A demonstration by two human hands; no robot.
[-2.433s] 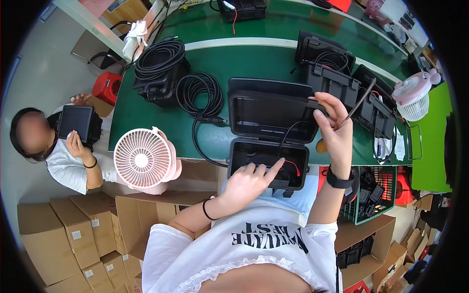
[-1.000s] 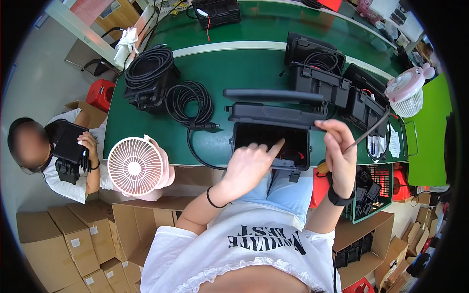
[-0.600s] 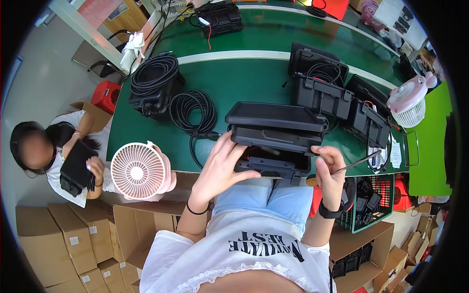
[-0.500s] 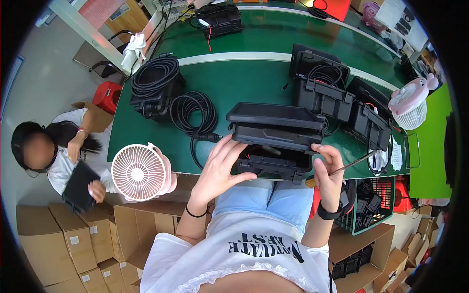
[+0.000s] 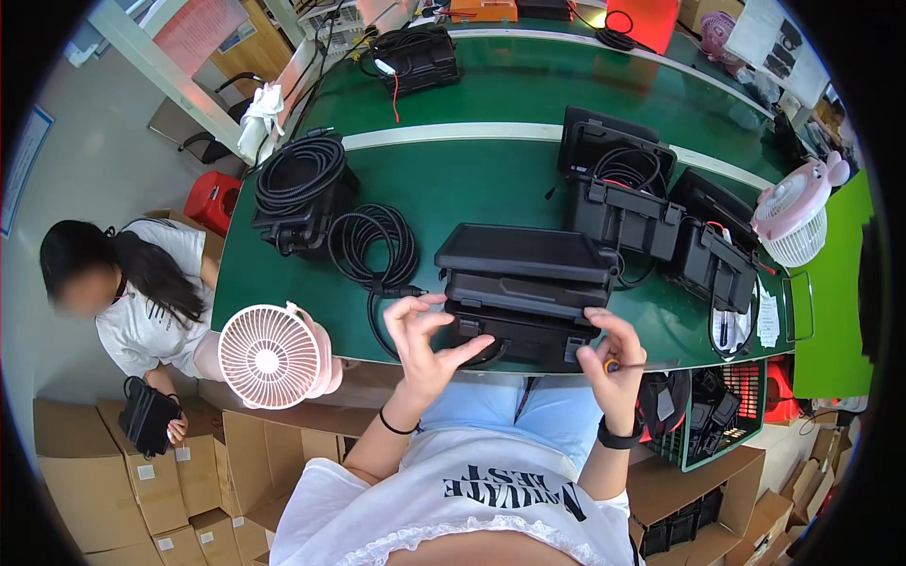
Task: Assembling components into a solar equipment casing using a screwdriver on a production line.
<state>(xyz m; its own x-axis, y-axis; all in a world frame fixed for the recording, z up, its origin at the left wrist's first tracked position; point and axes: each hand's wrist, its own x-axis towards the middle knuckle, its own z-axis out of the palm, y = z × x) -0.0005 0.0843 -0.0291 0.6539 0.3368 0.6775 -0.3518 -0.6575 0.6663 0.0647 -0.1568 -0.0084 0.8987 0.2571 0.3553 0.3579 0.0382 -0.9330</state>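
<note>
A black plastic case point(image 5: 528, 300) stands at the bench's near edge, its lid lowered onto the body. On top of the lid is a flat black panel point(image 5: 524, 253). My left hand point(image 5: 425, 344) is at the case's left end, fingers spread and bent, thumb beside the front-left latch. At the right end is my right hand point(image 5: 612, 368), its fingertips at the lid's corner. A thin metal-shafted tool with a yellow-orange handle, seemingly a screwdriver point(image 5: 651, 365), is tucked in that hand, its shaft pointing right. A coiled black cable point(image 5: 373, 247) lies left of the case.
Another cable coil point(image 5: 300, 174) sits on a black case at left. Open black cases point(image 5: 618, 212) with cables stand at right, near a pink-white fan point(image 5: 793, 212). A pink fan point(image 5: 269, 357) is at the left edge. A co-worker point(image 5: 151, 283) holds a black case point(image 5: 149, 417).
The case's lid has come down over the opening. My left fingers have bent and lifted partly from its side. The shaft in my right hand has swung lower. The co-worker has lowered their case.
</note>
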